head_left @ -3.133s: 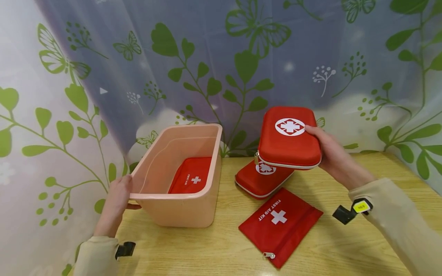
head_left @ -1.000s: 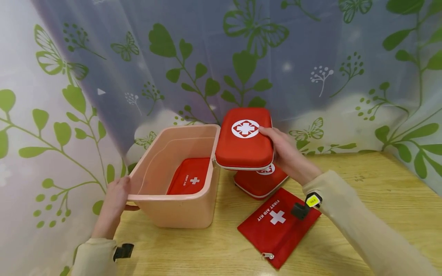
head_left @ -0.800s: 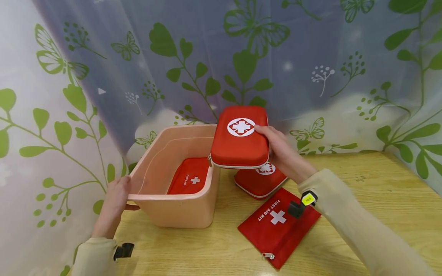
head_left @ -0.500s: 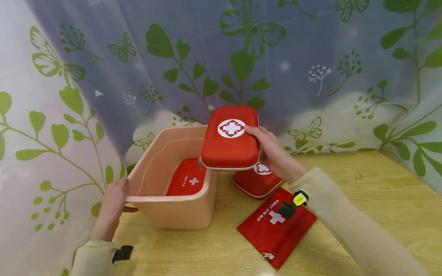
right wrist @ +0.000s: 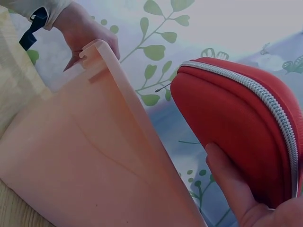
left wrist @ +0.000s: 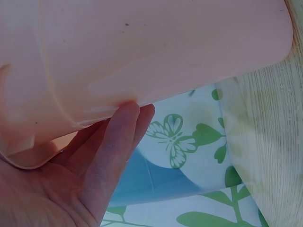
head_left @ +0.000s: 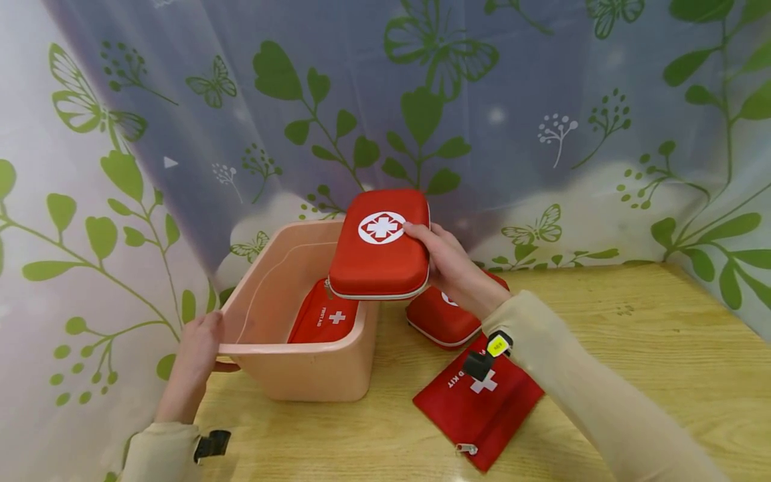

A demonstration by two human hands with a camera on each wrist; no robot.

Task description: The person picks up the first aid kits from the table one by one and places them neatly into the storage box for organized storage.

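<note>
Pink bin (head_left: 313, 375) stands nearest the left hand (head_left: 195, 348), which grips its near-left rim corner and has stayed there over these last seconds. What has changed is across the rim: the right hand (head_left: 448, 264) has swung leftward, bringing the hard red case (head_left: 385, 264) from above the second red case (head_left: 442, 318) to where, in the head view, it overlaps the bin's right rim and part of its opening. That hand holds the hard red case by its right side, thumb on top near the white emblem, lid up. A gap shows between case and rim in the right wrist view, so the case looks held above the bin, not yet inside; how much lies over the opening I cannot tell.

Below the right hand, the second red case lies apart from the bin, partly covered by the forearm. Nearer the person, below the right wrist, the flat red pouch (head_left: 494, 412) has its lettering newly hidden by the wrist gear (head_left: 477, 366). Between the two hands, inside the bin, the small "FIRST AID" pouch (head_left: 328, 331) has become partly covered by the case above. Smallest, the silver zip pull (head_left: 466, 448) sits on the flat pouch's near corner.
</note>
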